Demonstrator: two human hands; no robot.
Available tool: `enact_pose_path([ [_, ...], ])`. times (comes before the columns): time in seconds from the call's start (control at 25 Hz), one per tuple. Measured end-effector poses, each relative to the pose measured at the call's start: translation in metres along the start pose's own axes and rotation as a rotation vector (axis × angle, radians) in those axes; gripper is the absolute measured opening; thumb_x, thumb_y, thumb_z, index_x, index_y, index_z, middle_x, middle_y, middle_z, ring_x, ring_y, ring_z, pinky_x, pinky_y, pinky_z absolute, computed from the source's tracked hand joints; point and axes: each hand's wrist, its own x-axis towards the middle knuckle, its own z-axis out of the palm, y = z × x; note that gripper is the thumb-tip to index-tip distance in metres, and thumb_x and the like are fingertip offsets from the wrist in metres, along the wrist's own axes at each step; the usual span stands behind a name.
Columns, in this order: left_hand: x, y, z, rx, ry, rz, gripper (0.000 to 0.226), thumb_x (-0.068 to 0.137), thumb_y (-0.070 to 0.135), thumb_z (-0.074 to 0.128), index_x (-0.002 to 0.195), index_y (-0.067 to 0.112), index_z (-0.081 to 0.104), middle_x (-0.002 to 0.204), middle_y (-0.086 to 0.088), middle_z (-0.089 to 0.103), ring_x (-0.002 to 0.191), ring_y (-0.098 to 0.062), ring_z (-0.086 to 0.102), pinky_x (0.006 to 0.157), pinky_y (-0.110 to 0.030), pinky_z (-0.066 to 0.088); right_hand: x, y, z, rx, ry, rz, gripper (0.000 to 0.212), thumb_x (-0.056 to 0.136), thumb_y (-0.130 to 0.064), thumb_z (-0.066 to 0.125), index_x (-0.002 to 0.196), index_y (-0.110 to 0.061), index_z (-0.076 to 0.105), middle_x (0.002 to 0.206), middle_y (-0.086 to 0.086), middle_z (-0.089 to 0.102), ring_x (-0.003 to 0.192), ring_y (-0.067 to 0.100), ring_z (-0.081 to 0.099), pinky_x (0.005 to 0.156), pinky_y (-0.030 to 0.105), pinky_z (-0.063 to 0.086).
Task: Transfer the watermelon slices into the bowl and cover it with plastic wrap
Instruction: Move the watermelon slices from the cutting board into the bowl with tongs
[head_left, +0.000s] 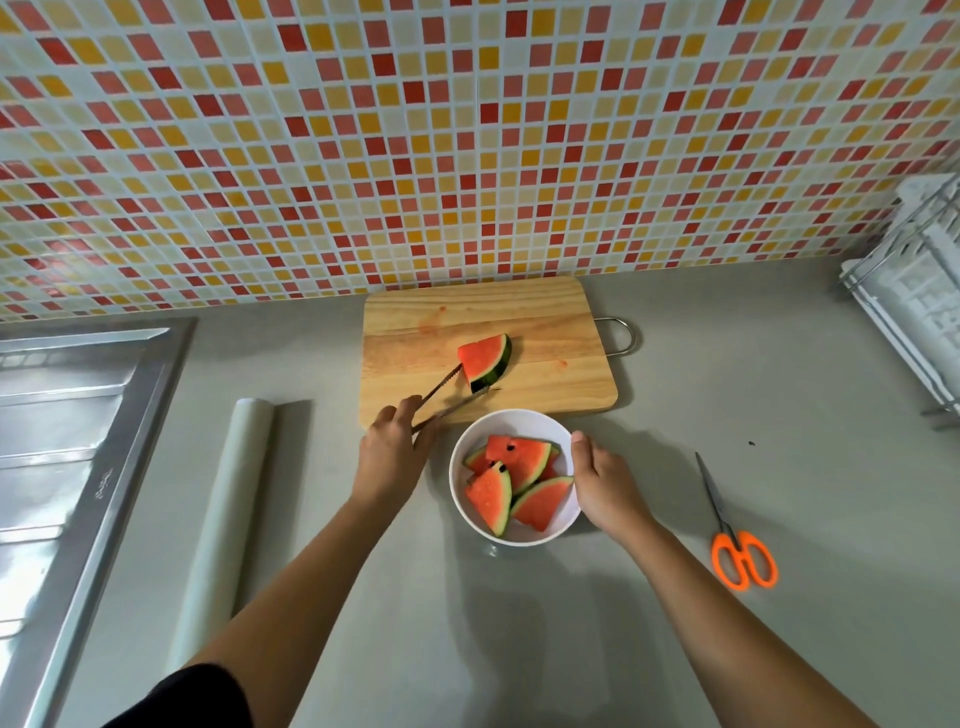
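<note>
One watermelon slice (485, 361) is on the wooden cutting board (545, 322), pinched between the tips of metal tongs (447, 397). My left hand (392, 449) is shut on the tongs' handle end, just left of the bowl. The white bowl (462, 499) stands on the grey counter in front of the board and holds several watermelon slices (514, 480). My right hand (605, 483) grips the bowl's right rim, thumb on the edge. A roll of plastic wrap (231, 506) lies lengthwise on the counter to the left.
Orange-handled scissors (735, 540) lie on the counter to the right. A steel sink and drainboard (67, 441) fill the left side. A white dish rack (914, 312) stands at the far right. A mosaic tile wall rises behind the board.
</note>
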Motion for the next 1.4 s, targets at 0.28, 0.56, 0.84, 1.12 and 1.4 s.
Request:
enact_pose_path([
  [0.28, 0.005, -0.009, 0.004, -0.036, 0.044, -0.032, 0.040, 0.091, 0.033, 0.058, 0.125, 0.011, 0.056, 0.100, -0.019, 0.065, 0.087, -0.037, 0.063, 0.075, -0.039, 0.047, -0.001, 0.001, 0.000, 0.009, -0.014, 0.001, 0.044, 0.098, -0.038, 0.027, 0.058, -0.022, 0.039, 0.057, -0.003, 0.050, 0.057, 0.010, 0.050, 0.056, 0.025, 0.037],
  [0.56, 0.019, 0.003, 0.018, -0.016, -0.008, -0.061, 0.041, 0.095, 0.034, 0.050, 0.128, 0.011, 0.050, 0.103, -0.020, 0.060, 0.087, -0.040, 0.059, 0.070, -0.038, 0.045, -0.001, -0.001, -0.001, 0.012, -0.004, -0.003, 0.044, 0.097, -0.038, 0.027, 0.057, -0.023, 0.038, 0.056, -0.003, 0.049, 0.055, 0.007, 0.049, 0.052, 0.024, 0.034],
  [0.84, 0.022, 0.003, 0.014, -0.054, 0.016, -0.049, 0.035, 0.095, 0.027, 0.052, 0.126, 0.010, 0.055, 0.098, -0.021, 0.061, 0.086, -0.040, 0.058, 0.068, -0.034, 0.039, -0.003, -0.002, -0.001, 0.020, 0.000, -0.008, 0.044, 0.098, -0.038, 0.028, 0.058, -0.024, 0.039, 0.056, -0.004, 0.049, 0.056, 0.009, 0.049, 0.053, 0.024, 0.036],
  [1.12, 0.025, -0.003, 0.012, -0.066, -0.017, -0.065, 0.038, 0.092, 0.033, 0.056, 0.125, 0.015, 0.056, 0.102, -0.018, 0.064, 0.091, -0.037, 0.058, 0.076, -0.039, 0.045, -0.004, -0.004, -0.002, 0.016, -0.001, -0.013, 0.044, 0.098, -0.037, 0.028, 0.057, -0.024, 0.038, 0.055, -0.005, 0.048, 0.055, 0.008, 0.048, 0.053, 0.023, 0.036],
  [1.4, 0.036, 0.005, 0.018, -0.088, -0.020, -0.133, 0.034, 0.086, 0.030, 0.062, 0.115, 0.013, 0.059, 0.097, -0.016, 0.065, 0.086, -0.035, 0.059, 0.067, -0.031, 0.041, -0.004, -0.004, -0.002, 0.022, -0.008, -0.015, 0.044, 0.098, -0.037, 0.028, 0.056, -0.025, 0.036, 0.053, -0.006, 0.045, 0.052, 0.006, 0.045, 0.052, 0.024, 0.033],
])
